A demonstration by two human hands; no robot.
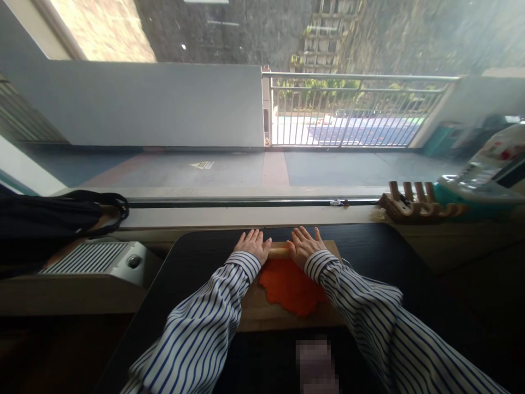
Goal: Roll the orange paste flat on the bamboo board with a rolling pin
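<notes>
A wooden rolling pin (279, 253) lies crosswise at the far edge of a flat orange sheet of dough (293, 287). Under the sheet is a wooden board (256, 317) on a black table. My left hand (253, 246) rests flat on the pin's left end, fingers stretched forward. On its right end lies my right hand (305, 246), also flat with the fingers spread. Neither hand wraps around the pin. The sheet has an uneven edge, and my right sleeve covers part of its right side.
The black table (197, 273) stands against a window sill (205, 216). A wooden rack (418, 202), a teal container (455, 191) and a clear plastic bottle (492, 153) stand at the right. At the left are a dark bag (49, 219) and a white vented unit (102, 260).
</notes>
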